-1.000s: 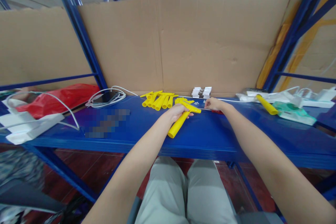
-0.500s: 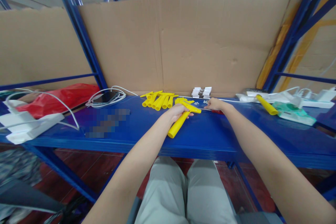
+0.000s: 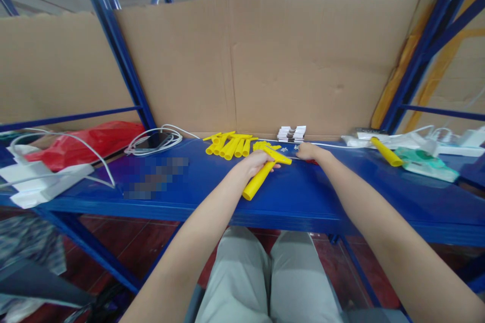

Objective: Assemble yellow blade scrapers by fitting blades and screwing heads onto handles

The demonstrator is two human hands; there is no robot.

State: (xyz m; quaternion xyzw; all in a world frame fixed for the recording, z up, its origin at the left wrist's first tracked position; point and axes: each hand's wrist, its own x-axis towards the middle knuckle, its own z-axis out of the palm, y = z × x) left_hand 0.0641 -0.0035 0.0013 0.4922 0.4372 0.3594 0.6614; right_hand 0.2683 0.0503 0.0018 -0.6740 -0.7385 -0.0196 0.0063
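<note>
My left hand (image 3: pixel 258 161) is closed round a yellow T-shaped plastic piece (image 3: pixel 258 181), its round handle slanting down toward the front edge of the blue table (image 3: pixel 212 189). To its right my right hand (image 3: pixel 307 152) has its fingers closed near small metal pieces (image 3: pixel 284 149) on the tabletop. A red-handled tool (image 3: pixel 312 162) shows just under that hand; whether the fingers grip it is hidden. Several yellow pieces (image 3: pixel 229 146) lie in a row behind my left hand, with flat yellow parts (image 3: pixel 261 145) beside them.
White stacked parts (image 3: pixel 291 133) stand against the cardboard panel (image 3: pixel 284 60). Another yellow piece (image 3: pixel 386 152) rests at the right by a green plastic packet (image 3: pixel 426 164). On the left are a red bag (image 3: pixel 87 144), coiled white cable (image 3: pixel 166 141) and white power strips (image 3: pixel 49 181).
My right hand has shifted very slightly, and the thin shaft seen beside its fingers before is now less visible. My left hand keeps its hold on the yellow piece.
</note>
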